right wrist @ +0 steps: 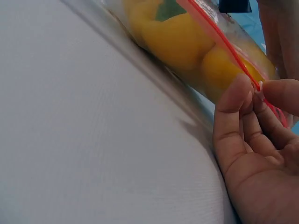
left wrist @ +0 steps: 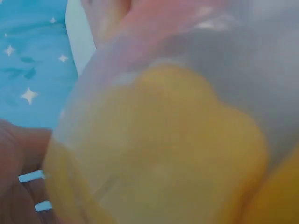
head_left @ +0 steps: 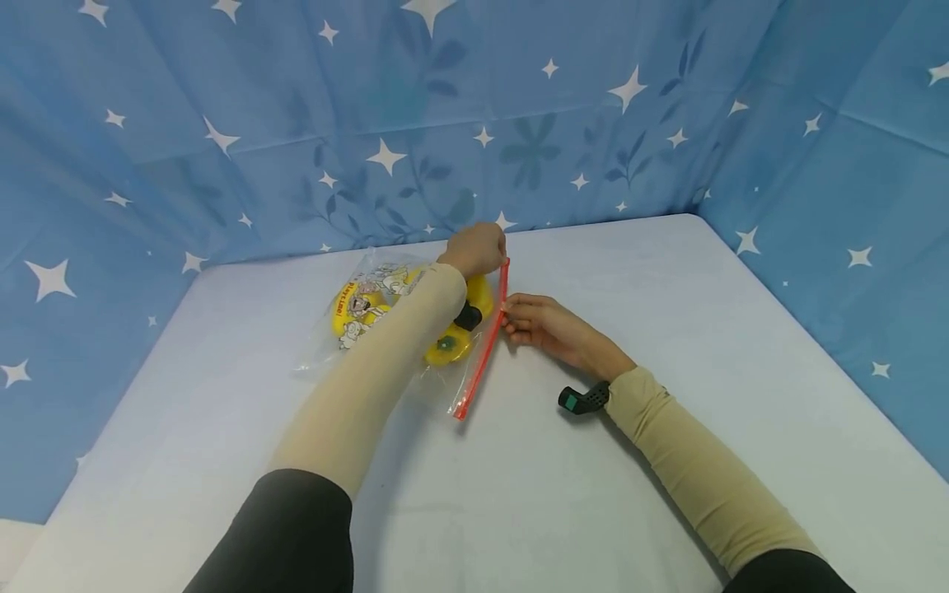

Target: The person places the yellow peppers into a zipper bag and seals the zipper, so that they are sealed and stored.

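Observation:
A clear zip bag (head_left: 363,309) with cartoon print lies on the white table, its red zip strip (head_left: 483,358) toward the right. Inside are rounded yellow things (right wrist: 175,42), one with a green patch; their kind is unclear. My left hand (head_left: 474,249) grips the bag at the far end of the strip, its fingertips partly hidden. My right hand (head_left: 544,329) pinches a small pale zip slider (right wrist: 260,86) on the strip between thumb and finger. In the left wrist view, blurred yellow shapes (left wrist: 163,140) behind plastic fill most of the picture.
The white table (head_left: 593,511) runs back to a blue star-patterned curtain (head_left: 445,99), which also stands along the right side. A black wrist device (head_left: 583,399) sits at my right wrist, just above the tabletop.

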Motion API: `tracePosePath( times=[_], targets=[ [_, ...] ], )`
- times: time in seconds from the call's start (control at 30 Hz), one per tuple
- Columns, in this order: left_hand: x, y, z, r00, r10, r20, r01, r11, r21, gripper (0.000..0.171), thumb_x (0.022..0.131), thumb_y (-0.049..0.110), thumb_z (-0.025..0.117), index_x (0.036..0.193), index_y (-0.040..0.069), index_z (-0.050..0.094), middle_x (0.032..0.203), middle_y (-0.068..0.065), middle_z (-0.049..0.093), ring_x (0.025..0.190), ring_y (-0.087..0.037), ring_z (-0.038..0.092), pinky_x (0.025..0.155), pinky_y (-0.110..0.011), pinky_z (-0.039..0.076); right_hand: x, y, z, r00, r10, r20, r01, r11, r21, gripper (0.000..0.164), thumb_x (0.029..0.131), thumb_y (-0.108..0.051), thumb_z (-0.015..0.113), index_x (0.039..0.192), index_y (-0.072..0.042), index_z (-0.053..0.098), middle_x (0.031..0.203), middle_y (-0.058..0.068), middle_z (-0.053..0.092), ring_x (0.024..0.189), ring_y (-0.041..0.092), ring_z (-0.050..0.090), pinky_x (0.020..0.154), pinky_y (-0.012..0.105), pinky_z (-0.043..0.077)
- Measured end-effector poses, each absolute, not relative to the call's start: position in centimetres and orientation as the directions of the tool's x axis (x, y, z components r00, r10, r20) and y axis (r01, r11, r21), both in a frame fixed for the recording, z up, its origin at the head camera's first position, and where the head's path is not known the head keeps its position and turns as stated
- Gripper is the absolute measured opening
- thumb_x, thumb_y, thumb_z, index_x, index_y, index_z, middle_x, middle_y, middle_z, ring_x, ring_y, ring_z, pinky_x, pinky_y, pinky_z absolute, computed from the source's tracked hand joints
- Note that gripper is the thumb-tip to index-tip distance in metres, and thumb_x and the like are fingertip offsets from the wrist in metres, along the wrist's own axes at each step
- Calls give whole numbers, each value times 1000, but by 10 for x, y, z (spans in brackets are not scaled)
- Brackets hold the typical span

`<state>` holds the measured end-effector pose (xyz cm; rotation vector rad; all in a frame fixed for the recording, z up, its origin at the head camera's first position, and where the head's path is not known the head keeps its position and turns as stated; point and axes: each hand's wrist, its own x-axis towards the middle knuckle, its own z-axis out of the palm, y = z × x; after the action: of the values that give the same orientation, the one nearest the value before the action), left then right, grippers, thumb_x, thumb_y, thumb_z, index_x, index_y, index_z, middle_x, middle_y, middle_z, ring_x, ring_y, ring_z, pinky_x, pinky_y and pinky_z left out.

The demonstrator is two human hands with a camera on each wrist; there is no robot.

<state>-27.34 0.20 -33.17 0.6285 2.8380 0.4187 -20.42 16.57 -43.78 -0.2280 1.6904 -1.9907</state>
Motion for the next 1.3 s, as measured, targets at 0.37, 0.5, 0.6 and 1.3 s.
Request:
tracePosePath(
  times=[0.37, 0.5, 0.6, 1.3],
  targets=[
    [-215, -9, -347, -879, 473, 56, 476, 874, 99, 37, 106, 29, 60, 138, 13, 55, 139, -13, 55, 125, -37, 51, 103, -55, 49, -206, 168, -440, -874, -448, -189, 270, -125, -955, 15, 109, -12, 50, 116, -4, 61, 98, 1, 65, 87, 13, 61, 77, 22, 56],
    [-187, -15, -358, -878, 454, 149, 466, 883, 57, 29, 106, 25, 61, 132, 12, 62, 142, -15, 53, 126, -37, 51, 98, -56, 54, -207, 169, -441, -882, -432, -189, 270, -134, -954, 14, 109, -11, 50, 116, -4, 60, 96, 2, 65, 85, 13, 61, 75, 22, 55],
    [-173, -18, -365, -873, 458, 168, 470, 882, 34, 29, 106, 25, 61, 132, 15, 67, 153, -15, 49, 134, -39, 49, 100, -61, 54, -208, 169, -442, -884, -426, -192, 276, -146, -950, 13, 109, -11, 50, 115, -5, 61, 94, 1, 65, 84, 13, 61, 74, 22, 55],
    [-116, -6, -393, -880, 376, 290, 336, 925, -180, 54, 91, 43, 79, 126, 3, 70, 132, -16, 56, 122, -35, 54, 96, -49, 56, -205, 162, -444, -899, -397, -186, 268, -163, -949, 10, 108, -15, 55, 109, -8, 63, 92, 0, 68, 81, 12, 61, 74, 20, 55]
  ],
)
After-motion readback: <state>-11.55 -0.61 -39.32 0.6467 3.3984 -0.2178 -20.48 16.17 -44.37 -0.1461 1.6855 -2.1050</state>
